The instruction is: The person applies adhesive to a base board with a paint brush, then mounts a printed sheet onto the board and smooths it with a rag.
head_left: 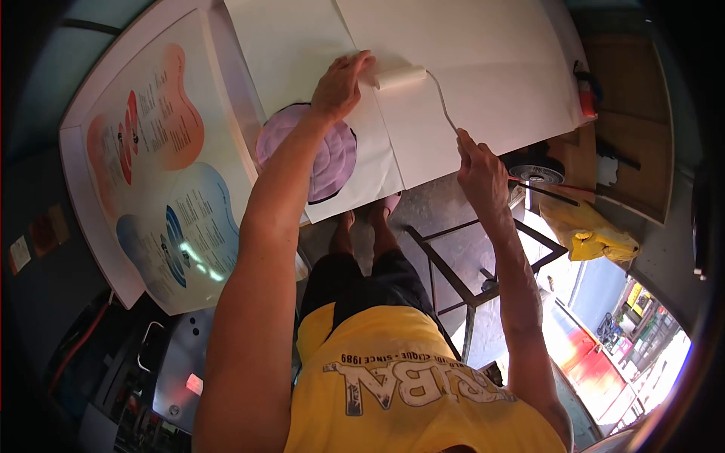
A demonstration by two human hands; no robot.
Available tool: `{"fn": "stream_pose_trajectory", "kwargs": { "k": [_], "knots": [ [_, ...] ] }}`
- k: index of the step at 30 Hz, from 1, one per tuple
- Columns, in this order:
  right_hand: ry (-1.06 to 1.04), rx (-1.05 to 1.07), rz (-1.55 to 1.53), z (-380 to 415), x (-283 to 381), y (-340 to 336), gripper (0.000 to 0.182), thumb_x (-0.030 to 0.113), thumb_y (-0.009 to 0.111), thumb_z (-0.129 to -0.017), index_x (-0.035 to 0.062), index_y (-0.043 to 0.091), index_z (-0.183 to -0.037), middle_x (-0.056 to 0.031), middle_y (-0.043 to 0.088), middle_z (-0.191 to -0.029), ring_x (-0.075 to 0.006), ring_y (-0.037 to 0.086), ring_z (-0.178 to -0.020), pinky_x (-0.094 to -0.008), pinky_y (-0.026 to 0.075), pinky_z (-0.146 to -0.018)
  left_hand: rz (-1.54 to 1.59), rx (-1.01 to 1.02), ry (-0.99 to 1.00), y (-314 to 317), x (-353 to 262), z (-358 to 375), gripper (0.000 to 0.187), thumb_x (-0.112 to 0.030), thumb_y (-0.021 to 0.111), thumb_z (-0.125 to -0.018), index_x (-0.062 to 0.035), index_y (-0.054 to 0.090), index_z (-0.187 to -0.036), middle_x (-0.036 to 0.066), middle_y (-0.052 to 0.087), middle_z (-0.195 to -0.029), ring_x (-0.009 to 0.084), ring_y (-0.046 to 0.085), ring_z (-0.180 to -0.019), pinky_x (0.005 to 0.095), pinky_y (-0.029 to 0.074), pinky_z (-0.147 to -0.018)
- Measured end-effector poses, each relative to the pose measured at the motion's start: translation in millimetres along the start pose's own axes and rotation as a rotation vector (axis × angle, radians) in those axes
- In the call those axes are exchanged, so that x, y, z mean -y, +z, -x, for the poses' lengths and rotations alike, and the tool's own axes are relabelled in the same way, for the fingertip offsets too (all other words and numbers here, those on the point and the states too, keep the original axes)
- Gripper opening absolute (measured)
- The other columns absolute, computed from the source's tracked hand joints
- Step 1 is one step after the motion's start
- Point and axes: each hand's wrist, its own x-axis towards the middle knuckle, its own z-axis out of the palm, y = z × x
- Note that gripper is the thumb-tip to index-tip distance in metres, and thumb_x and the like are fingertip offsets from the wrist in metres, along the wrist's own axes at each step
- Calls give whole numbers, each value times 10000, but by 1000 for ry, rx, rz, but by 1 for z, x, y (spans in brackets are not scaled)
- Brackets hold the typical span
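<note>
My right hand (483,172) is wrapped around the handle end of a small paint roller (400,77). Its thin wire frame reaches up and left to a pale roller sleeve, which lies against the white sheet (483,72). Just left of the sleeve, my left hand (338,87) rests on a second white sheet (264,45), fingers stretched out and holding nothing. The two sheets meet along a line near the sleeve. Partly hidden below my left forearm, a round purple quilted pad (334,162) with a dark edge lies on the left sheet.
Left of the sheets lies a printed panel (219,192) with red and blue shapes. A dark metal frame (470,296) stands on the floor near my legs. A fan (538,172), a yellow bag (593,234) and a red object (586,97) are at right.
</note>
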Motion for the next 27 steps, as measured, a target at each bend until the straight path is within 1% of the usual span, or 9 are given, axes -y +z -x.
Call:
{"fn": "stream_pose_trajectory", "kwargs": {
  "k": [4,7,10,13,15,17,20,23,27],
  "knots": [
    [12,24,30,0,5,-1,364,195,632,-1013,191,626,-1376,-124,679,-854,-354,725,-728,-476,592,-637,-23,17,-20,-3,-5,-1,577,43,478,-923,-84,402,-1481,37,682,-1378,286,570,-1326,403,383,-1225],
    [38,80,50,4,14,-5,392,183,632,-1005,168,602,-1395,-141,676,-882,-356,729,-741,-478,595,-642,-21,3,-19,0,-1,-2,703,101,448,-865,-153,385,-1517,-51,640,-1448,288,520,-1376,393,468,-1157],
    [17,88,68,21,11,-6,434,117,636,-970,133,588,-1401,-154,665,-891,-352,726,-736,-473,594,-628,23,-19,1,0,1,1,713,115,444,-854,-156,400,-1512,-59,644,-1443,277,533,-1363,387,470,-1154],
    [16,115,59,69,-4,-9,472,43,624,-929,116,589,-1395,-151,641,-872,-343,715,-711,-460,586,-602,15,-90,94,4,5,0,717,125,439,-848,-155,409,-1508,-71,649,-1436,271,548,-1346,380,474,-1149],
    [-5,115,62,114,-16,-16,518,-8,613,-899,129,593,-1398,-136,614,-857,-335,702,-687,-446,574,-576,-18,-86,96,0,-1,-2,681,136,476,-857,-111,409,-1488,-6,682,-1382,287,610,-1275,392,474,-1144],
    [53,208,92,155,-25,-23,503,17,637,-917,140,601,-1403,-124,602,-852,-323,699,-676,-440,570,-568,-36,-84,97,-1,-2,-1,660,139,496,-864,-89,409,-1477,28,698,-1355,293,639,-1243,396,475,-1142],
    [82,212,39,191,-31,-41,474,73,696,-938,147,620,-1400,-108,614,-830,-308,687,-639,-433,567,-561,-44,-97,119,2,1,-1,650,133,501,-868,-87,412,-1474,26,698,-1352,286,634,-1247,392,478,-1139],
    [98,208,-5,185,-30,-60,476,69,711,-934,146,625,-1396,-110,623,-812,-303,682,-624,-422,567,-559,-51,-106,129,2,1,-3,646,133,504,-867,-89,421,-1468,15,699,-1348,281,631,-1244,389,480,-1137],
    [62,100,-46,128,-11,-62,482,64,695,-944,139,608,-1412,-131,637,-833,-322,687,-632,-438,570,-565,-28,-72,84,0,-2,-1,652,134,504,-860,-97,427,-1465,0,699,-1349,277,623,-1254,388,477,-1142]
  ]
}}
